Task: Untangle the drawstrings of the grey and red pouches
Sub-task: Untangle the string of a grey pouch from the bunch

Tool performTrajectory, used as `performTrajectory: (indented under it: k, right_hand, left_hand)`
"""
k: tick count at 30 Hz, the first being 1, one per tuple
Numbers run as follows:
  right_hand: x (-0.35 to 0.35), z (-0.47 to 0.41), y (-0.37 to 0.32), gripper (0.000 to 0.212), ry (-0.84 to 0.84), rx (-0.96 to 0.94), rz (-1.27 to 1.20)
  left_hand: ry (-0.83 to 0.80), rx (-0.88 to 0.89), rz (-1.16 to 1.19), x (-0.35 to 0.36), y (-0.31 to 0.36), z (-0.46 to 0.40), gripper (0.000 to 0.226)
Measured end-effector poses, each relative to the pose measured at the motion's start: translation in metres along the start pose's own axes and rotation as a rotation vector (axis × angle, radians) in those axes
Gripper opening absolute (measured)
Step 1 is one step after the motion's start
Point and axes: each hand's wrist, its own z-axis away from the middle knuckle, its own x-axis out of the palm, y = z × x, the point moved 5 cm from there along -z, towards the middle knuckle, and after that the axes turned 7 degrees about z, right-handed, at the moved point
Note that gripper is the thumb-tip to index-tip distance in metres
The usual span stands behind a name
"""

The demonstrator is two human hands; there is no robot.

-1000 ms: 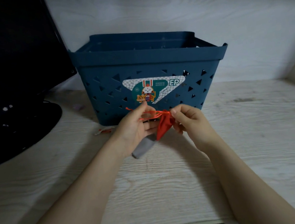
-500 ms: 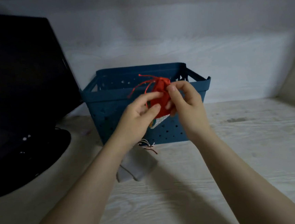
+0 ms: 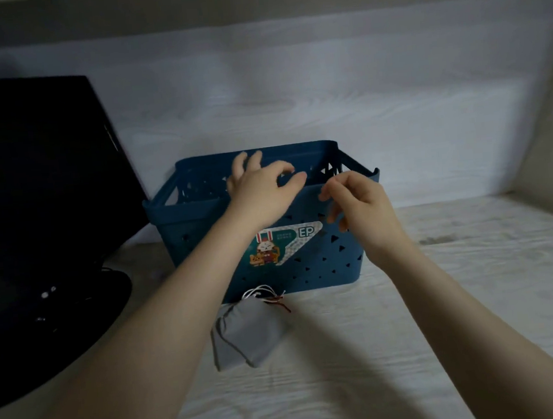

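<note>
1. The left hand [image 3: 260, 190] is raised over the near rim of the dark blue perforated plastic basket [image 3: 323, 265], its fingers spread and loosely bent, holding nothing.
2. The right hand [image 3: 362, 208] hangs in front of the basket's upper front wall, just right of the left hand and apart from it; its fingers are loosely curled and hold nothing.
3. The grey fabric drawstring pouch [image 3: 242, 336] lies flat on the pale wood-grain worktop [image 3: 444, 311], just in front of the basket's base and below the left forearm.
4. Its white cords [image 3: 259, 291] lie bunched at its mouth against the basket's foot, with a short dark red strand [image 3: 282, 305] beside them; what that strand belongs to cannot be told.
5. The red pouch is not in view. It may lie inside the basket, whose interior is hidden from this angle.
6. The grey pouch lies alone, with no red pouch tied to it, so the untangling looks done.
7. What seems left is at most putting the grey pouch away.
8. A black monitor [image 3: 33, 197] stands at the left on its round stand.
</note>
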Motion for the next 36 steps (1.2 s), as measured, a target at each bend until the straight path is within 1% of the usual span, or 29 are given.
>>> performTrajectory:
  k: [2, 4, 6, 7, 9, 10, 11, 13, 14, 15, 17, 21, 25, 27, 29, 32, 33, 34, 36]
  right_hand:
    - [0.004, 0.003, 0.001, 0.023, -0.034, 0.004, -0.003]
    - [0.011, 0.007, 0.002, 0.023, -0.084, 0.002, 0.026]
    - [0.016, 0.01, 0.004, 0.024, -0.126, -0.005, 0.072]
    - [0.02, 0.013, 0.005, 0.024, -0.155, -0.003, 0.098]
    - [0.029, 0.018, 0.009, 0.025, -0.215, 0.005, 0.152]
    - [0.033, 0.02, 0.011, 0.025, -0.243, 0.012, 0.182]
    - [0.039, 0.024, 0.014, 0.025, -0.269, 0.021, 0.208]
    - [0.05, 0.032, 0.021, 0.025, -0.322, 0.042, 0.245]
    - [0.056, 0.037, 0.025, 0.025, -0.352, 0.053, 0.261]
    - [0.06, 0.042, 0.029, 0.025, -0.376, 0.061, 0.271]
    - [0.067, 0.053, 0.035, 0.024, -0.422, 0.066, 0.299]
    - [0.075, 0.07, 0.048, 0.022, -0.475, 0.063, 0.373]
    - [0.078, 0.081, 0.055, 0.024, -0.513, 0.053, 0.428]
    - [0.076, 0.084, 0.057, 0.027, -0.516, 0.057, 0.444]
    - [0.074, 0.086, 0.059, 0.024, -0.502, 0.061, 0.446]
    - [0.07, 0.085, 0.064, 0.012, -0.428, 0.078, 0.441]
    - [0.068, 0.084, 0.064, 0.012, -0.389, 0.086, 0.434]
    - [0.067, 0.083, 0.064, 0.017, -0.355, 0.091, 0.414]
    - [0.065, 0.081, 0.063, 0.025, -0.33, 0.093, 0.367]
  left_hand:
    - [0.091, 0.093, 0.034, -0.001, -0.003, 0.008, 0.03]
    - [0.233, 0.276, 0.041, -0.002, -0.01, 0.026, 0.022]
    - [0.357, 0.473, -0.065, -0.003, -0.018, 0.046, 0.021]
    - [0.361, 0.548, -0.137, -0.001, -0.022, 0.058, 0.022]
    - [0.245, 0.655, -0.238, 0.009, -0.038, 0.073, 0.021]
    - [0.147, 0.654, -0.228, 0.015, -0.049, 0.077, 0.019]
    - [0.034, 0.598, -0.188, 0.021, -0.061, 0.08, 0.017]
    - [-0.178, 0.377, -0.11, 0.032, -0.084, 0.087, 0.016]
    - [-0.252, 0.244, -0.134, 0.038, -0.095, 0.092, 0.021]
    - [-0.281, 0.152, -0.189, 0.043, -0.103, 0.095, 0.028]
    - [-0.263, 0.052, -0.27, 0.048, -0.113, 0.101, 0.036]
    - [-0.259, -0.106, -0.352, 0.057, -0.132, 0.11, 0.04]
    - [-0.217, -0.13, -0.421, 0.061, -0.138, 0.115, 0.034]
    - [-0.168, -0.115, -0.421, 0.061, -0.137, 0.116, 0.028]
    - [-0.111, -0.076, -0.4, 0.061, -0.132, 0.117, 0.024]
    - [-0.015, 0.012, -0.248, 0.053, -0.119, 0.116, 0.018]
    - [0.007, 0.05, -0.175, 0.049, -0.113, 0.113, 0.017]
    - [0.015, 0.081, -0.105, 0.045, -0.108, 0.111, 0.017]
    - [-0.002, 0.132, 0.009, 0.041, -0.096, 0.109, 0.016]
